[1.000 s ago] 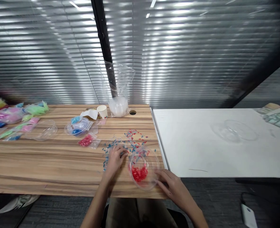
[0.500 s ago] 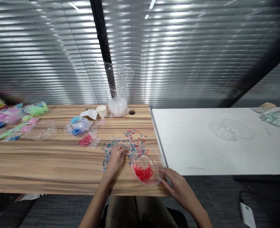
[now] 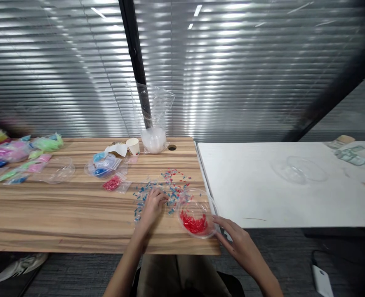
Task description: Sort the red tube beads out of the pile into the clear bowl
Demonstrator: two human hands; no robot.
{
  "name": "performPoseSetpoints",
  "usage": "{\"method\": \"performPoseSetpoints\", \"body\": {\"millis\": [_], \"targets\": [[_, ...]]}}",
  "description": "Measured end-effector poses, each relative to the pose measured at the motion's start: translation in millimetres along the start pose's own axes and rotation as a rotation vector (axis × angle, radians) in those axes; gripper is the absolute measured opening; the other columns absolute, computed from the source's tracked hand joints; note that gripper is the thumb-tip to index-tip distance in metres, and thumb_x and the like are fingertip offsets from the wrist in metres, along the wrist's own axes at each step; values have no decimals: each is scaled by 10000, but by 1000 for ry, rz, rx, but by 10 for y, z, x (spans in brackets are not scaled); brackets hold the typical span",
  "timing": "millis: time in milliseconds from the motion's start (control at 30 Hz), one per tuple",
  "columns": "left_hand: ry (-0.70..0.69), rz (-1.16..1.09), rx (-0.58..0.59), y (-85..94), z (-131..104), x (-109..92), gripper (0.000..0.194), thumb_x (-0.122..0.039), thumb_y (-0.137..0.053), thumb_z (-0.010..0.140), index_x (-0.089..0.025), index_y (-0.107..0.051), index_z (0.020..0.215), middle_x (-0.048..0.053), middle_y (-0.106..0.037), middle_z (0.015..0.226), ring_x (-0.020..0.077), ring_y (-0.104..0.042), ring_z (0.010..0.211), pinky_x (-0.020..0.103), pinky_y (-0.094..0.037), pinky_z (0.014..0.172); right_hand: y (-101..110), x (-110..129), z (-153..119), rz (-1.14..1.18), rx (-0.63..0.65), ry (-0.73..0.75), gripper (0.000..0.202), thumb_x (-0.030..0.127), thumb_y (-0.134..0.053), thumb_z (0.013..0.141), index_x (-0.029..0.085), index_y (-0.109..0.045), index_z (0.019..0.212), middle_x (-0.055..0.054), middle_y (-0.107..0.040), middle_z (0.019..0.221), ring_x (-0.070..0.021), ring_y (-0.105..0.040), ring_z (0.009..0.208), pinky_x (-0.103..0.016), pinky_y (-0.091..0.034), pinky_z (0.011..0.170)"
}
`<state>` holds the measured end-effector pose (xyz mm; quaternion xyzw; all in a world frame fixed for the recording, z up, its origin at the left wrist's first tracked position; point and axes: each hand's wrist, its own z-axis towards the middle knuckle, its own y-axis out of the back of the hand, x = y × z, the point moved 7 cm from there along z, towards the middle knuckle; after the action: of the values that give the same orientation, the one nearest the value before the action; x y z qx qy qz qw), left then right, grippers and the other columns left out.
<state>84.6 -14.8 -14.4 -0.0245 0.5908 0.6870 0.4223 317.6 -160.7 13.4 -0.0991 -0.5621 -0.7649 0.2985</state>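
Blue and red small pieces (image 3: 173, 193) lie scattered on the wooden table. Over their left part rests my left hand (image 3: 154, 203), its fingers bent together at the tips; anything between them is too small to make out. A clear plastic bowl (image 3: 211, 205) with red pieces (image 3: 194, 222) in its bottom stands near the table's right edge. My right hand (image 3: 233, 236) grips the bowl's right rim between thumb and fingers.
Left of the pieces lie a bag of red pieces (image 3: 111, 182) and a clear bowl with blue bags (image 3: 101, 166). Behind are a paper cup (image 3: 133, 146) and a bagged stack of bowls (image 3: 154, 139). A white table (image 3: 281, 202) adjoins on the right.
The bowl with red pieces and my right hand have moved to the right and slightly up. My left hand has stayed nearly in place. A shoe has come into view at the lower left.
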Motion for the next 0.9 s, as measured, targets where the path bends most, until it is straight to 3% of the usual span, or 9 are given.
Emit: {"method": "performPoseSetpoints", "body": {"millis": [400, 900], "targets": [[27, 81, 2, -47, -26, 93, 118, -182, -510, 860, -187, -622, 823, 74, -613, 915, 235, -526, 916, 387, -413, 845, -18, 15, 23, 4, 17, 4, 309, 289, -463, 935, 250, -538, 1231, -70, -645, 1181, -203, -619, 1074, -356, -541, 903], [17, 67, 8, -22, -14, 21, 169, -105, -464, 834, -196, -593, 777, 67, -614, 877, 229, -509, 896, 379, -407, 845, -58, 60, 80, 20, 25, 27, 330, 266, -453, 935, 243, -512, 1259, -71, -635, 1202, -198, -616, 1078, -352, -533, 913]]}}
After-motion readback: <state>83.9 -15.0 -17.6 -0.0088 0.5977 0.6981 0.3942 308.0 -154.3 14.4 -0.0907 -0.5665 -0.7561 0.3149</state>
